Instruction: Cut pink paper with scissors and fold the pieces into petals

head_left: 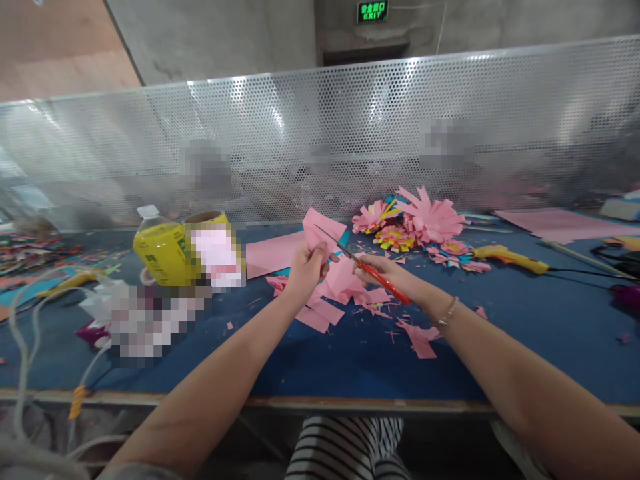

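Observation:
Pinched in my left hand [309,268] is a piece of pink paper [321,227], raised a little above the table. My right hand [381,270] grips red-handled scissors [385,283], whose dark blades reach left across the front of that paper. Whether the blades are parted or closed on the paper I cannot tell. Below and between my hands lie loose pink paper pieces [320,313] and small trimmings. A cut pink scrap [421,340] sits apart, under my right wrist.
Paper flowers [430,217] are heaped behind my right hand, with a yellow glue gun [513,258] beside them. A yellow-labelled bottle [161,250] stands left. Pink sheets [570,225] lie far right. A perforated metal screen [310,133] backs the blue table [350,380]. White cables [25,333] hang left.

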The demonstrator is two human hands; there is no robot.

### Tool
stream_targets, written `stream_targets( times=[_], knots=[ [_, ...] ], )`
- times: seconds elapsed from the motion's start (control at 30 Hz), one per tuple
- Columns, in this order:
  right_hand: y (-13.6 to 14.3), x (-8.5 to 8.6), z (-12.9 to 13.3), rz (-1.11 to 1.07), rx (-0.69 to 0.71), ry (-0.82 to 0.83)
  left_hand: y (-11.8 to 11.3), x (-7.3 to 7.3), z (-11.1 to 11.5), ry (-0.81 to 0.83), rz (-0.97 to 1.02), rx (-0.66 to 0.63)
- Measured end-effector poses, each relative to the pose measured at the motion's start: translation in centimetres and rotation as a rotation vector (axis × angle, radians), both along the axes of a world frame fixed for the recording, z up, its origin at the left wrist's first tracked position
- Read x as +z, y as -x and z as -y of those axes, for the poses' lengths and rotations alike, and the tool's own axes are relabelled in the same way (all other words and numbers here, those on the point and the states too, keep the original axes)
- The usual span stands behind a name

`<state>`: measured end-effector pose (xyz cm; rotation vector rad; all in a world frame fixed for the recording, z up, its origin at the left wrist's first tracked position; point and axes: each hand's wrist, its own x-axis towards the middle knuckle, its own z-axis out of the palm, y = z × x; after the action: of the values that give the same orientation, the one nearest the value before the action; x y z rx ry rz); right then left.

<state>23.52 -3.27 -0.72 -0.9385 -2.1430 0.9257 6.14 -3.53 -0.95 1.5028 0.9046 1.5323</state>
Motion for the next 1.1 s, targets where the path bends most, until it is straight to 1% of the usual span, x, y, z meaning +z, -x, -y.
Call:
stream_targets(
  times=[0.13,0.27,0.37,0.47,0.6,0.83,1.03,1.1],
  knots=[
    [-0.1,-0.1,-0.1,0.017,0.005,-0.01,0.0,-0.3,-0.2,-0.003,0.009,-0.012],
    [-0.1,-0.4,-0.6,0.036,0.0,-0.007,0.0,-0.5,-0.4,0.024,0.088,-0.015],
    [0.0,-0.5,-1.0,0.063,-0.019,0.001,0.0,-0.4,-0.3,0.052,0.144,-0.033],
    [0.0,-0.5,-1.0,0.077,-0.032,0.004,0.0,-0.2,-0.1,0.075,0.16,-0.052],
    [0.1,-0.4,-0.7,0.091,-0.068,0.016,0.0,-0.3,-0.2,0.088,0.168,-0.036],
    [0.2,-0.8,-1.1,0.146,-0.145,-0.031,0.1,-0.7,-0.6,0.076,0.188,-0.03],
    [0.4,0.1,-0.5,0.165,-0.198,0.04,0.0,-0.6,-0.4,0.068,0.183,-0.023],
    [0.4,0.2,-0.4,0.147,-0.188,0.058,0.0,-0.5,-0.3,0.068,0.183,-0.03]
  ],
)
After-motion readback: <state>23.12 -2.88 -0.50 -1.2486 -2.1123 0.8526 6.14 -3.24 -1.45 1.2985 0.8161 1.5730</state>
